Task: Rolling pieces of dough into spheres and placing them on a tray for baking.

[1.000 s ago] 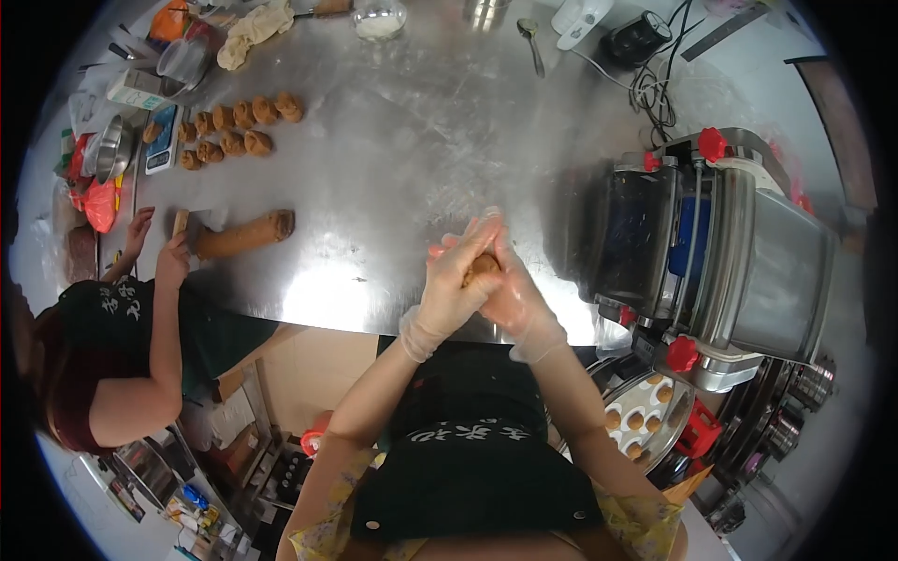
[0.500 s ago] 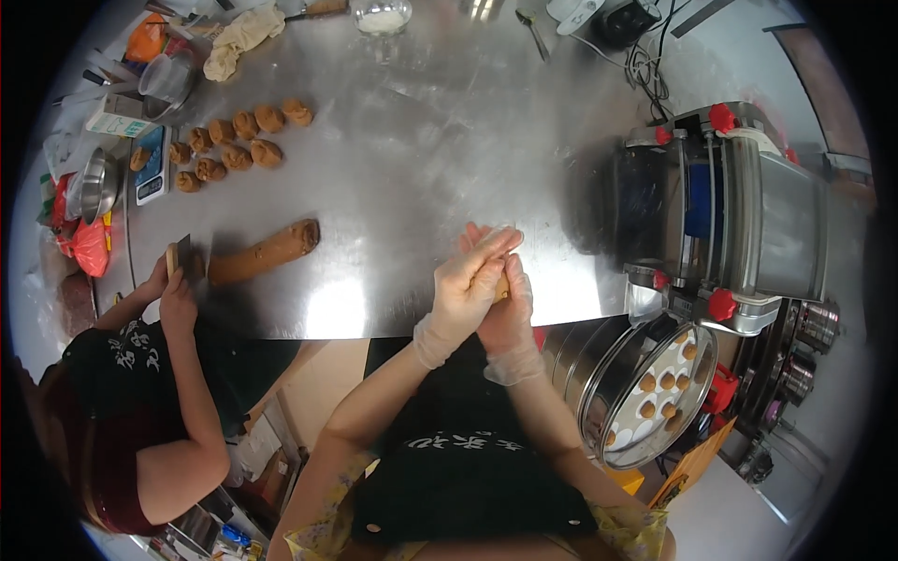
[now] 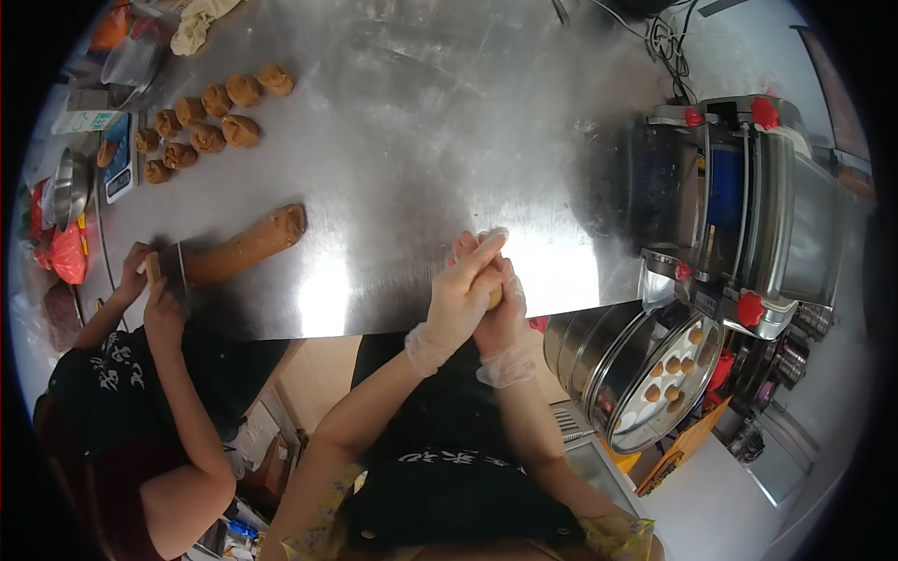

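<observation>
1. Head view: the left hand (image 3: 456, 297) is reaching up from the lower edge in a thin clear glove, its cuff (image 3: 426, 350) gathering loosely around the wrist. Its fingers are lying nearly straight and close together, pointing away from the body and slightly right, while its thumb is bending over toward the palm of the other hand.
2. The right hand (image 3: 506, 318), gloved the same way, is cupping from the opposite side, its palm partly curled and some of its fingertips showing beyond the left fingers.
3. Between the two palms a brown ball (image 3: 495, 297) is sitting, with only a small part of it showing; both hands are pressing against it, leaving hardly any gap. Its full shape is hiding behind the thumb and palms.
4. The hands are hovering near the front edge of the table (image 3: 421, 140); how high above it, one cannot tell.
5. Farther left, a brown dough log (image 3: 248, 248) is lying on the table, and a co-worker (image 3: 140, 402) is gripping a scraper (image 3: 169, 271) beside its left end.
6. Beyond the log, brown dough pieces (image 3: 207, 138) are standing in two slanting rows.
7. On the right, a stack of round metal trays (image 3: 582, 366) is bearing small brown balls (image 3: 653, 395) on white papers.
</observation>
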### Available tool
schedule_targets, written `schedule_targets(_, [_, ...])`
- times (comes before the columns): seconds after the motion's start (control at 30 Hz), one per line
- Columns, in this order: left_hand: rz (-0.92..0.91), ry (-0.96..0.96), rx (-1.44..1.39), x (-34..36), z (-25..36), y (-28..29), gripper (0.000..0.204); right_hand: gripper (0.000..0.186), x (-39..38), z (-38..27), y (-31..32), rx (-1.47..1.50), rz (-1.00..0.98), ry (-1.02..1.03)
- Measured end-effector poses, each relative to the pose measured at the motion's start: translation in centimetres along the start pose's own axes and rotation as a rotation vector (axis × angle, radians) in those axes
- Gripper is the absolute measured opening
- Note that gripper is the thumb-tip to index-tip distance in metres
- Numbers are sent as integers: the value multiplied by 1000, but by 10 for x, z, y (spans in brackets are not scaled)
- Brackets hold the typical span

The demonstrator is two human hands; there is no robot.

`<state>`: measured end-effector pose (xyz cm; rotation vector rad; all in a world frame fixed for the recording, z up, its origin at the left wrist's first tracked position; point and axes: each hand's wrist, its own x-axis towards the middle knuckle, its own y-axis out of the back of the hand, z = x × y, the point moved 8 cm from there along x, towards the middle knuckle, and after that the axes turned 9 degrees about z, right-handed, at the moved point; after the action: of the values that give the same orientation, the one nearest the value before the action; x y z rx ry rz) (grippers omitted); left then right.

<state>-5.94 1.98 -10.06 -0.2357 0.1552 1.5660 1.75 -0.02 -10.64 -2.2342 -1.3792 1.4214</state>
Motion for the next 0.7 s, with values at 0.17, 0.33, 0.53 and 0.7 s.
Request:
schedule_targets(0.17, [-41,-395,123,10,47,-9,51,58,11,2,16,-2,-31,-374])
schedule_targets(0.33, [140,-86,-165,1,-10,-18,41,60,8,-3,21,56,61,-17])
schedule_targets(0.53, [188,-209,272,9,-34,5,73,53,28,-38,32,-961,248,125])
schedule_targets(0.7, [189,-189,58,8,-40,26,95,68,62,-29,9,-2042,95,1031])
